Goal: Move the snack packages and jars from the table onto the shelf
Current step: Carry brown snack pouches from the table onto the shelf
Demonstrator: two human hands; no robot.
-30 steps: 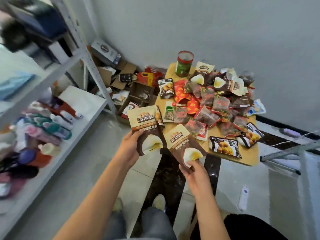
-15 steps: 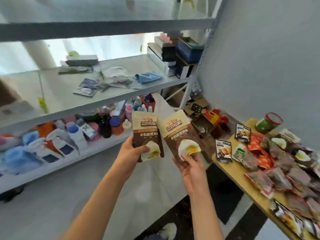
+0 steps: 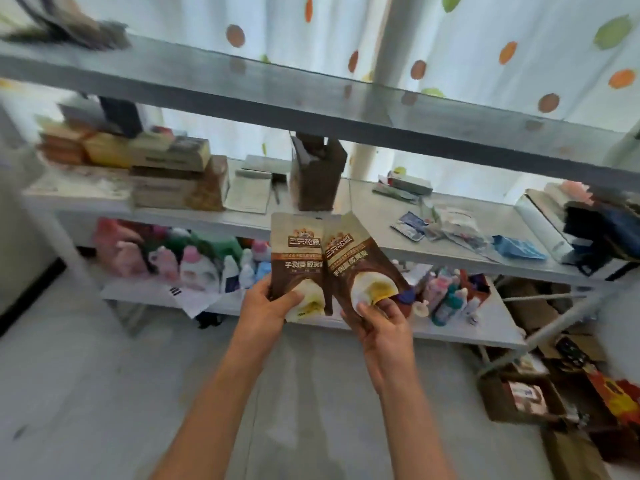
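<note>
I hold two brown and tan snack pouches upright, side by side, in front of a grey metal shelf unit (image 3: 346,109). My left hand (image 3: 266,311) grips the bottom of the left pouch (image 3: 297,258). My right hand (image 3: 382,323) grips the bottom of the right pouch (image 3: 360,265), which tilts slightly right and overlaps the left one's edge. Both pouches hang level with the middle shelf board (image 3: 381,216). The snack table is out of view.
The middle shelf carries stacked boxes (image 3: 169,174) at left, a brown box (image 3: 317,174) behind the pouches, and packets and papers (image 3: 450,226) at right. Bottles (image 3: 207,265) crowd the lower shelf. Cardboard boxes (image 3: 519,396) lie on the floor at right.
My view has swung left from the table to face the shelf straight on. Both hands have carried the pouches along and brought them closer together, now overlapping.
</note>
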